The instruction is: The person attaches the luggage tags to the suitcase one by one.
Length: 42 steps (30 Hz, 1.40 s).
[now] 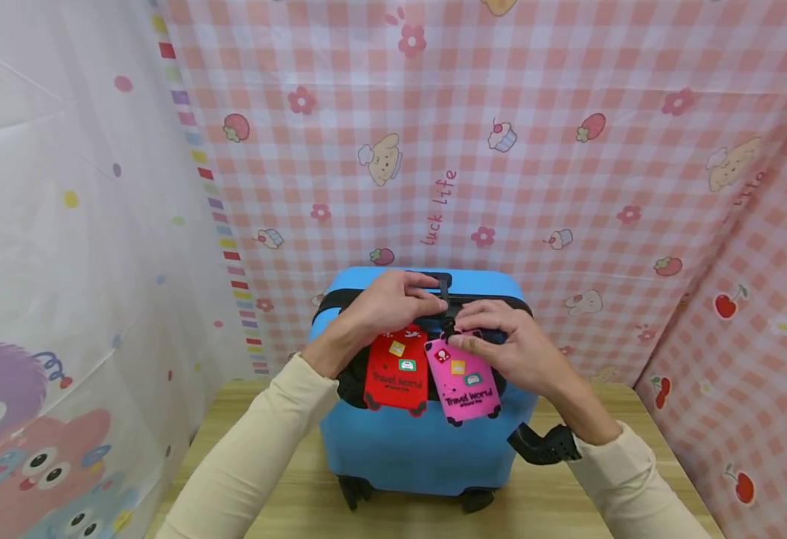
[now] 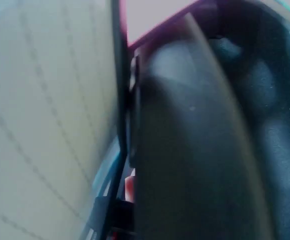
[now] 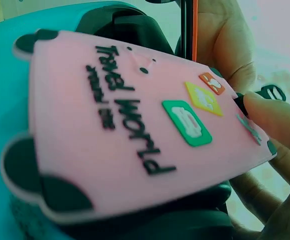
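A pink luggage tag (image 1: 463, 378) with "Travel World" lettering hangs in front of a blue suitcase (image 1: 427, 449). My right hand (image 1: 517, 348) pinches the black strap (image 1: 448, 326) at the tag's top edge, thumb in front. The strap's upper part (image 1: 443, 290) rises to the fingertips of my left hand (image 1: 396, 299), whose thumb and forefinger close on it from the left. Beside the pink one, a red luggage tag (image 1: 396, 378) hangs below my left wrist. In the right wrist view the pink tag (image 3: 120, 125) fills the middle, with my right thumb (image 3: 275, 112) on its strap.
The suitcase stands upright on castors (image 1: 477, 500) on a wood-grain table (image 1: 285, 505). Pink checked cloth (image 1: 474, 180) hangs behind it, and a white cartoon-print curtain (image 1: 96, 247) hangs at the left. A black wrist mount (image 1: 544, 445) sticks out from my right sleeve.
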### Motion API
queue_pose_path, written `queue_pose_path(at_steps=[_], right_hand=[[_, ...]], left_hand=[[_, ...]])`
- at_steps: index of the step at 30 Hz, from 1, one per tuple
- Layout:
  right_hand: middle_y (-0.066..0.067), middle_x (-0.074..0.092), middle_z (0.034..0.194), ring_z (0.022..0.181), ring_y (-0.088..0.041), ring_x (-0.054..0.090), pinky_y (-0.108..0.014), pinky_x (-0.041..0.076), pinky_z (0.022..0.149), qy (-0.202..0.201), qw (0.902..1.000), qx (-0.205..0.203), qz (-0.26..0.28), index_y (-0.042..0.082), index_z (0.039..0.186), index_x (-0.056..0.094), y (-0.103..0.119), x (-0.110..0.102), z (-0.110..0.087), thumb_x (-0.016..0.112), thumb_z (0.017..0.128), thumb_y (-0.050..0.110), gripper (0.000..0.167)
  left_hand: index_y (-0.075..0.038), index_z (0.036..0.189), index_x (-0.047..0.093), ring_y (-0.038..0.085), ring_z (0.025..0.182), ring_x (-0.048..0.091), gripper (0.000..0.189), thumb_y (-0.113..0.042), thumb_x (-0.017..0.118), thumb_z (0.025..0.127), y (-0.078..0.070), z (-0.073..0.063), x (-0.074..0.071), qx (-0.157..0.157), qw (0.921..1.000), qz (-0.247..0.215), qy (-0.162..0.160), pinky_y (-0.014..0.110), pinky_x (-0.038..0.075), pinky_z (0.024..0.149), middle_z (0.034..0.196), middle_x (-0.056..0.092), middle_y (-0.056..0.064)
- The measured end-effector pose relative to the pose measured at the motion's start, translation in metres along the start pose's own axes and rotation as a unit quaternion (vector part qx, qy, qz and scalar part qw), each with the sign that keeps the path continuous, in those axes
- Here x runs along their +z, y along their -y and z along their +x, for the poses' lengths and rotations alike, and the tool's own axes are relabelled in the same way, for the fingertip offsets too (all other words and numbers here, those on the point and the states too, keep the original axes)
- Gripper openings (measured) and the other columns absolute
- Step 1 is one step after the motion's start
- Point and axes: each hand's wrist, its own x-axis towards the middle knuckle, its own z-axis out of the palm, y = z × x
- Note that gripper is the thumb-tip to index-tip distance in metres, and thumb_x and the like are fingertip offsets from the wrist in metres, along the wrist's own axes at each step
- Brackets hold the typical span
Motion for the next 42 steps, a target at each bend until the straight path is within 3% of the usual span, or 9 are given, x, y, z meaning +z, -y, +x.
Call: queue_pose_path(at_steps=[9, 13, 18, 20, 24, 32, 37, 42], right_hand=[[-0.006, 0.065, 0.121, 0.112, -0.020, 0.057, -0.038, 0.052, 0.091, -0.034, 0.9985, 0.042, 0.011, 0.012, 0.104, 0.072, 0.003, 0.004, 0.003, 0.068, 0.095, 0.022, 0.015], [-0.003, 0.067, 0.111, 0.103, -0.017, 0.058, -0.032, 0.052, 0.084, -0.067, 0.9967, 0.044, 0.006, 0.012, 0.103, 0.073, 0.005, 0.006, 0.006, 0.069, 0.094, 0.024, 0.015], [-0.004, 0.065, 0.111, 0.096, -0.016, 0.058, -0.025, 0.052, 0.077, -0.108, 0.9937, 0.031, -0.004, 0.010, 0.108, 0.073, 0.007, 0.010, 0.010, 0.070, 0.094, 0.022, 0.019], [-0.005, 0.064, 0.113, 0.096, -0.016, 0.059, -0.024, 0.052, 0.077, -0.116, 0.9929, 0.024, -0.004, 0.008, 0.111, 0.073, 0.008, 0.010, 0.012, 0.069, 0.094, 0.020, 0.021], [-0.006, 0.065, 0.112, 0.097, -0.016, 0.057, -0.023, 0.052, 0.076, -0.125, 0.9921, 0.011, -0.004, 0.007, 0.110, 0.073, 0.008, 0.011, 0.016, 0.067, 0.095, 0.018, 0.019], [-0.008, 0.069, 0.101, 0.077, -0.020, 0.062, -0.025, 0.053, 0.065, -0.121, 0.9918, 0.019, 0.037, 0.007, 0.108, 0.073, 0.004, 0.013, 0.022, 0.066, 0.096, 0.018, 0.017], [-0.010, 0.072, 0.097, 0.073, -0.017, 0.064, -0.026, 0.055, 0.062, -0.129, 0.9887, 0.008, 0.076, 0.005, 0.107, 0.073, 0.004, 0.016, 0.024, 0.067, 0.095, 0.013, 0.016], [-0.013, 0.073, 0.094, 0.074, -0.013, 0.065, -0.024, 0.055, 0.063, -0.149, 0.9851, 0.005, 0.086, 0.004, 0.111, 0.070, 0.003, 0.019, 0.022, 0.069, 0.093, 0.010, 0.019]], left_hand=[[-0.012, 0.122, 0.070, 0.017, 0.104, 0.064, 0.031, -0.027, 0.067, 0.096, 0.004, 0.000, 0.007, 0.052, 0.9931, 0.068, -0.080, 0.036, 0.051, 0.094, 0.110, 0.073, 0.002], [-0.013, 0.118, 0.073, 0.015, 0.102, 0.066, 0.028, -0.028, 0.068, 0.095, 0.006, 0.000, 0.009, 0.088, 0.9840, 0.098, -0.120, 0.033, 0.053, 0.089, 0.108, 0.075, 0.001], [-0.014, 0.111, 0.076, 0.015, 0.102, 0.067, 0.021, -0.025, 0.067, 0.096, 0.008, 0.001, 0.009, 0.159, 0.9676, 0.122, -0.154, 0.031, 0.055, 0.085, 0.106, 0.074, -0.001], [-0.013, 0.108, 0.075, 0.016, 0.103, 0.067, 0.017, -0.023, 0.066, 0.096, 0.009, 0.002, 0.009, 0.181, 0.9634, 0.123, -0.155, 0.032, 0.055, 0.088, 0.104, 0.074, -0.002], [-0.012, 0.109, 0.070, 0.013, 0.099, 0.068, 0.015, -0.020, 0.063, 0.098, 0.015, 0.003, 0.012, 0.195, 0.9662, 0.102, -0.135, 0.032, 0.054, 0.090, 0.105, 0.075, -0.001], [-0.012, 0.110, 0.064, 0.011, 0.089, 0.067, 0.013, -0.019, 0.060, 0.100, 0.026, 0.001, 0.015, 0.175, 0.9792, 0.014, -0.103, 0.030, 0.054, 0.081, 0.103, 0.075, -0.002], [-0.014, 0.110, 0.059, 0.010, 0.091, 0.068, 0.012, -0.021, 0.061, 0.100, 0.026, -0.002, 0.014, 0.171, 0.9786, 0.006, -0.115, 0.032, 0.053, 0.084, 0.104, 0.075, -0.002], [-0.014, 0.107, 0.062, 0.010, 0.093, 0.069, 0.010, -0.019, 0.062, 0.099, 0.026, -0.004, 0.015, 0.193, 0.9719, 0.023, -0.132, 0.033, 0.055, 0.085, 0.105, 0.075, 0.000]])
